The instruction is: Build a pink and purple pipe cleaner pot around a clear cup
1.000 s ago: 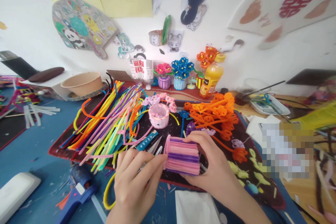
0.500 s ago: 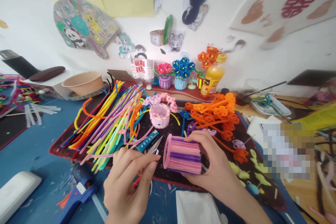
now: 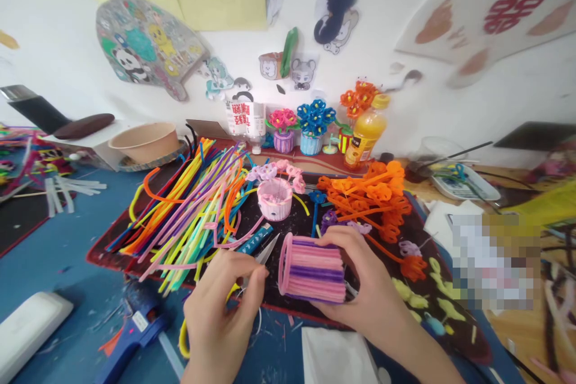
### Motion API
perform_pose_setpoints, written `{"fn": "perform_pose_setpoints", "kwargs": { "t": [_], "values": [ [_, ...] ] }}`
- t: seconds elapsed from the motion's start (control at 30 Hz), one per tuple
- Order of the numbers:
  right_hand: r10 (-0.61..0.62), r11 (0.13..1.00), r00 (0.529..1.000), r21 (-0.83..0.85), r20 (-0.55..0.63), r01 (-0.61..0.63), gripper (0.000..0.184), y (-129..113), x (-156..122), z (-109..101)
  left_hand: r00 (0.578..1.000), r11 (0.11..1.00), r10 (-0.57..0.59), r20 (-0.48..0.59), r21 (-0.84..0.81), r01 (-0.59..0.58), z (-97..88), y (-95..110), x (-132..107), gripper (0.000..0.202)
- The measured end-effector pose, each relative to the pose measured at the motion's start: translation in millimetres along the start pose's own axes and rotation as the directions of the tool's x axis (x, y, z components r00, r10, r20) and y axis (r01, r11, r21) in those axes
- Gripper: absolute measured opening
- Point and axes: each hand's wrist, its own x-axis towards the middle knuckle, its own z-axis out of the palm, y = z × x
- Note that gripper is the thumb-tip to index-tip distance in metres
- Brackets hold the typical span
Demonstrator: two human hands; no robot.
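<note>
My right hand (image 3: 360, 273) is wrapped round a cylindrical pot (image 3: 315, 270) made of pink and purple pipe cleaners. The pot lies sideways, its pink rim turned left. To its left my left hand (image 3: 225, 303) is closed, thumb and index finger together; whatever they pinch is too small or hidden to name. Behind that hand show a scissors blade (image 3: 269, 250) and a blue lighter-like stick with white print (image 3: 255, 240). Some yellow pieces peek out around the left hand, partly hidden. A small pink pot (image 3: 274, 207) with pink and lilac flowers stands beyond.
Loose pipe cleaners (image 3: 189, 210) cover the mat's left side; orange pipe-cleaner flowers (image 3: 378, 192) are heaped at right. A blue glue gun (image 3: 139, 324) lies front left, a white packet (image 3: 337, 354) in front. Finished flower pots (image 3: 311, 141) and a juice bottle (image 3: 366, 132) stand behind.
My left hand has drawn back slightly, its fingers curling in more, and more yellow shows beside it. My right hand keeps the pot almost in place.
</note>
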Motion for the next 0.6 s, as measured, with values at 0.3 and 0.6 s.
{"fn": "perform_pose_setpoints", "kwargs": {
  "t": [0.3, 0.6],
  "values": [
    [-0.091, 0.994, 0.995, -0.073, -0.051, 0.087, 0.054, 1.4, -0.7, 1.1, 0.979, 0.971, 0.206, 0.001, 0.121, -0.205, 0.6, 4.2, 5.3, 0.023],
    [-0.196, 0.975, 0.978, -0.120, -0.077, 0.186, 0.049, 5.1, -1.3, 1.3, 0.969, 0.954, 0.246, 0.028, 0.170, -0.248, 1.2, 2.7, 1.5, 0.024]
  ]
}}
